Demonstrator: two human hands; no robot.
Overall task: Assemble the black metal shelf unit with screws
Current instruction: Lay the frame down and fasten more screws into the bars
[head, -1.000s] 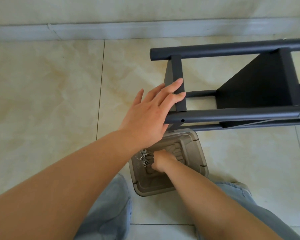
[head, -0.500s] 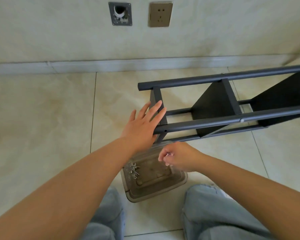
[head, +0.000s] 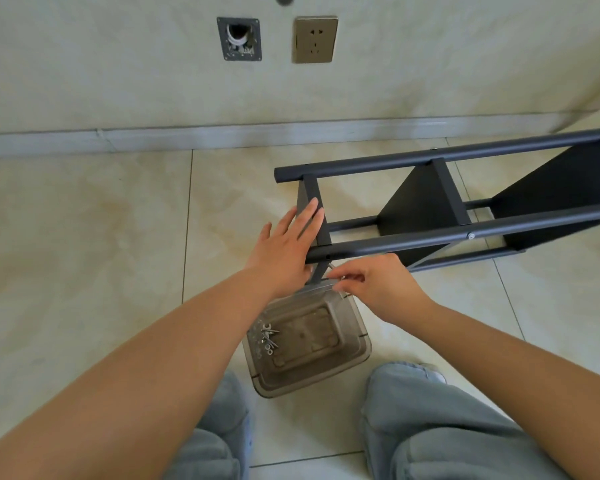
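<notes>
The left hand (head: 284, 251) is lying flat at the centre of the frame, fingers straight and slightly spread, pressing against the end crossbar (head: 314, 209) of the shelf (head: 447, 209) and gripping nothing. The right hand (head: 374, 284) is hovering just right of it and a little lower, below the near tube (head: 430, 237), with thumb and forefinger pinched together at their tips; something small may be sitting between them, but it is too small to tell what.

The shelf is lying on its side on the tiled floor (head: 84, 237), running from the centre out past the right edge of the frame, its black panels standing upright between the tubes. A silver screw head (head: 470, 235) is showing on the near tube, and a small hole is sitting near that tube's left end, beside the left hand.

Just below the hands, a clear plastic tub (head: 309, 344) is sitting on the floor between the person's knees, in light jeans, with a loose cluster of screws (head: 268, 337) and washers at its left side.

At the upper centre, the wall is carrying an open junction box (head: 239, 39) and a bronze socket (head: 315, 39). No readable writing is showing on anything.
</notes>
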